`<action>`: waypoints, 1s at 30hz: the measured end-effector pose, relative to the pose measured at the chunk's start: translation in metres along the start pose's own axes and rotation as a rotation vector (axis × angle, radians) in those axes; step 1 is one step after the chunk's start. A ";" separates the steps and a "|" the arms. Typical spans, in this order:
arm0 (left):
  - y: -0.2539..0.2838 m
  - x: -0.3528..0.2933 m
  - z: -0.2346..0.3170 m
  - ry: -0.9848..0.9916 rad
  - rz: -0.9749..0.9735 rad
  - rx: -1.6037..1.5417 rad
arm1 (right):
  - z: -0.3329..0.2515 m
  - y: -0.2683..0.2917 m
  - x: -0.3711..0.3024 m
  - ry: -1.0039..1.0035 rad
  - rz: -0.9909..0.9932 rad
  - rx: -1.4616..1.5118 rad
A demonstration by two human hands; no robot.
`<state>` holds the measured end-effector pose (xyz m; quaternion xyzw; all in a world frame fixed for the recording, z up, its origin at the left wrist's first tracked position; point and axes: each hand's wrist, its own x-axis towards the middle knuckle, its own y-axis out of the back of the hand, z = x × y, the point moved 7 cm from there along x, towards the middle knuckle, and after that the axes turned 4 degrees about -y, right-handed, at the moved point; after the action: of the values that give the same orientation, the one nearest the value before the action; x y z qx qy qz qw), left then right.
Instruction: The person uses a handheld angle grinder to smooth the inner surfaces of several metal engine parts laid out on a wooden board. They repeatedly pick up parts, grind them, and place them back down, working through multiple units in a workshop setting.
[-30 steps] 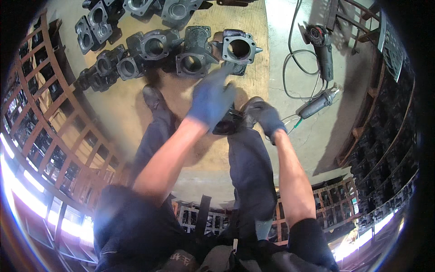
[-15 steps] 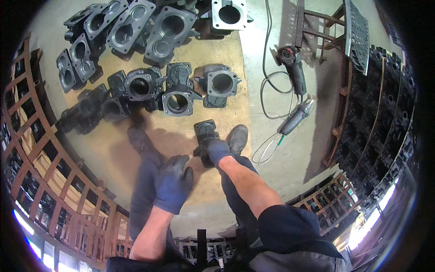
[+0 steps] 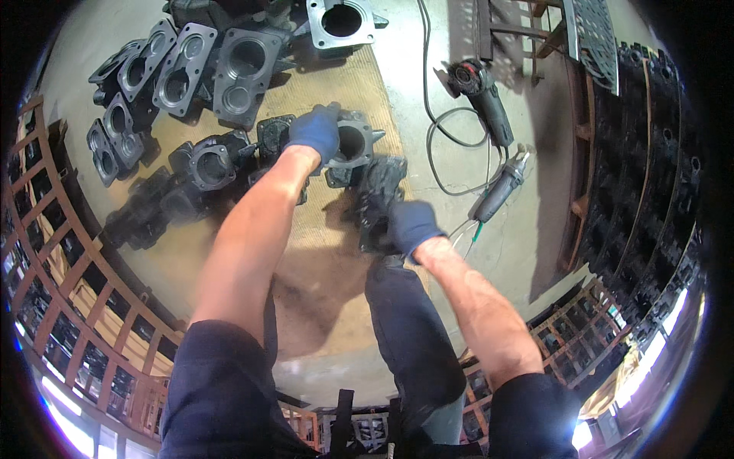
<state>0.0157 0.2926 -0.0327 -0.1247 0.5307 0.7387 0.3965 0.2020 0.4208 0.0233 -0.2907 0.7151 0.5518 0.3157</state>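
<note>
My left hand, in a blue glove, reaches forward to a grey metal casting with a round bore and a square flange. Its fingers curl at the casting's left edge; their tips are partly hidden. In my right hand, also gloved in blue, is a dark metal casting, tilted and blurred, raised near my right knee. The right fingers are closed around its right side. Left of my left hand stands another bored casting. My left forearm covers part of the row.
Larger two-bore castings stand at the far left on a tan ribbed sheet. An angle grinder and a second corded tool lie to the right, cables looped. Slatted racks curve along the left; stacked dark parts fill the right.
My left hand has moved forward from near my left knee to the row of castings. My right hand has lifted the dark casting off the sheet and moved it slightly right. The view has shifted.
</note>
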 end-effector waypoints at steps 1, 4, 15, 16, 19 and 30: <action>0.002 -0.001 0.001 0.008 0.008 -0.002 | 0.002 0.027 -0.005 0.008 -0.001 -0.012; 0.017 -0.002 0.006 0.003 0.023 0.041 | 0.041 0.043 0.002 -0.037 0.086 -0.035; 0.021 -0.004 -0.021 0.041 0.013 0.086 | 0.031 0.066 0.072 0.105 0.135 0.095; 0.020 -0.003 -0.023 0.039 0.006 0.072 | 0.029 0.055 0.086 0.069 0.112 0.001; 0.019 -0.004 -0.030 0.047 -0.007 0.083 | 0.015 0.053 0.099 0.055 0.075 -0.092; 0.058 -0.215 0.053 0.014 0.273 -0.369 | 0.100 0.025 -0.019 -0.346 0.326 0.557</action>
<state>0.1277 0.2352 0.1584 -0.1273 0.4012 0.8692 0.2595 0.2075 0.5245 0.0337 0.0220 0.8109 0.4199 0.4070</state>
